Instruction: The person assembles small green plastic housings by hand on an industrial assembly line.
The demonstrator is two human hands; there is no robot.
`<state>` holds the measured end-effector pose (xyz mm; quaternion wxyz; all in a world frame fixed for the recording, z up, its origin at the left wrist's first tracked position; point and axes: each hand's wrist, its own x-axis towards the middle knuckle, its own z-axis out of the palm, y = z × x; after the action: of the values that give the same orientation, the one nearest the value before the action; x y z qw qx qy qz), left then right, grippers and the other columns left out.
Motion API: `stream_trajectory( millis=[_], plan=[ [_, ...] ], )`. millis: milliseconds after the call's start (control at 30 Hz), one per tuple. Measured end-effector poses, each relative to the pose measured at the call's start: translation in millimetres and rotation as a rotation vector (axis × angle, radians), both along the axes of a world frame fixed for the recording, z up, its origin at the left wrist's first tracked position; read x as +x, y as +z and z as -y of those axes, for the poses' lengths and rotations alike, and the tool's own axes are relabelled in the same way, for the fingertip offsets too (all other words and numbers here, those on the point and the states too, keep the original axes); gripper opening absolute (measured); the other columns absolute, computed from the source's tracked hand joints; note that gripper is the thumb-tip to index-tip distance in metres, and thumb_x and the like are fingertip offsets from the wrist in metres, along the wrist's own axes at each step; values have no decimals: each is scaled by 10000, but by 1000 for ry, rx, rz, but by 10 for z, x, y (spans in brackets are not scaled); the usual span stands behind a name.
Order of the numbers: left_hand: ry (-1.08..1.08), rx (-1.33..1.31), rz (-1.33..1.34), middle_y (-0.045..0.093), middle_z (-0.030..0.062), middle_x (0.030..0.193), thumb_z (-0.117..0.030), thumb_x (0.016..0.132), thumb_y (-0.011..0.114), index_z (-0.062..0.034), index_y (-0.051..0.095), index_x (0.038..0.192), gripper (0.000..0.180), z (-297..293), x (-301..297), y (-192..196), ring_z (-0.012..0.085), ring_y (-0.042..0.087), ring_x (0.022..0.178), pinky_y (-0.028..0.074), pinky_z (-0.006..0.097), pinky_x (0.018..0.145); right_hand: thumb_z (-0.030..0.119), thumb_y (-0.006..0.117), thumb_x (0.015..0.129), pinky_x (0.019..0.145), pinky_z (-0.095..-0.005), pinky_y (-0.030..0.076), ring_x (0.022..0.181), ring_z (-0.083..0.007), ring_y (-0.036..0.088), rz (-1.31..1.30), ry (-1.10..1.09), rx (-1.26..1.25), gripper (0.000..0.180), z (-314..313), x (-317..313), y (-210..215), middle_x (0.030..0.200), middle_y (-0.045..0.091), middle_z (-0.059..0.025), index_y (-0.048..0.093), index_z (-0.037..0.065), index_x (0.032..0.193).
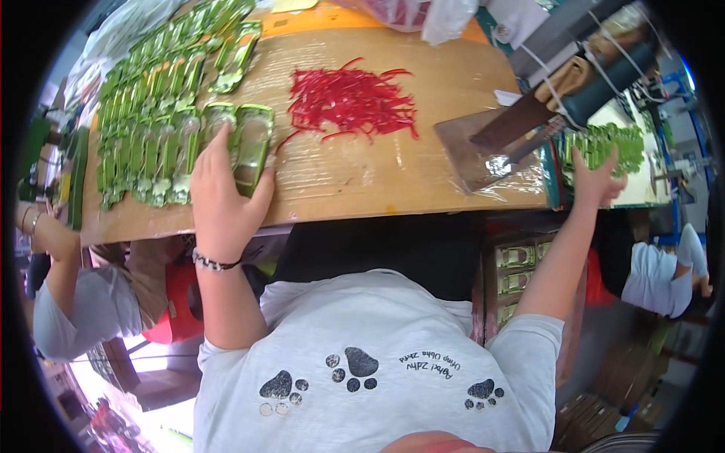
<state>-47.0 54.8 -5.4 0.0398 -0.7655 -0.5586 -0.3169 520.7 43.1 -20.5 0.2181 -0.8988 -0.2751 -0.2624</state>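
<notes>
My left hand (223, 185) rests at the near right end of a row of green plastic frames. Its index finger lies stretched over one frame, and its thumb is spread wide against the lower right edge of the end frame (253, 140). My right hand (596, 181) reaches far right over a pile of small green plastic pieces (619, 143). Its thumb and index finger stand apart at the pile's near edge, while the other fingers curl. No piece is visibly lifted in it. A heap of thin red plastic strips (351, 102) lies mid-table.
Several rows of green frames (151, 98) cover the left of the brown, film-wrapped table (340, 177). A machine arm on a metal plate (468, 162) stands between the red heap and my right hand. Below the table edge is a box of clear-green parts (515, 283). Other people sit on both sides.
</notes>
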Motion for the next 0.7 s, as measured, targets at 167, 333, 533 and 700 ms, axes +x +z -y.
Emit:
stream_trajectory(
  millis=[167,333,533,700],
  plan=[
    [22,33,187,594,221,1231,-153,762,780,43,459,1366,712,96,-36,-68,352,597,1095,463,403,945,203,748,840,1037,-462,310,1140,-321,401,557,244,586,543,404,-609,222,1282,380,-217,488,-33,1253],
    [-23,103,400,578,183,1250,-64,756,768,40,422,1395,734,73,-60,-176,261,606,1070,479,353,930,158,679,790,795,-385,463,791,-289,609,355,1358,544,267,820,-2351,-12,1007,658,-115,686,56,1037],
    [-275,56,1182,515,118,1318,72,765,700,21,244,1509,874,319,-75,-164,239,608,1122,504,322,931,169,721,730,1027,-483,275,1293,-293,363,-10,1529,-131,334,222,-3601,258,1434,465,-27,738,267,1050],
    [-429,-99,1328,442,153,1366,40,749,716,-51,198,1519,933,551,-242,-469,206,576,1080,513,323,870,238,723,812,1110,-531,182,1317,-320,374,134,1379,-94,177,-284,-3944,226,1463,439,-19,761,252,984]
  ],
)
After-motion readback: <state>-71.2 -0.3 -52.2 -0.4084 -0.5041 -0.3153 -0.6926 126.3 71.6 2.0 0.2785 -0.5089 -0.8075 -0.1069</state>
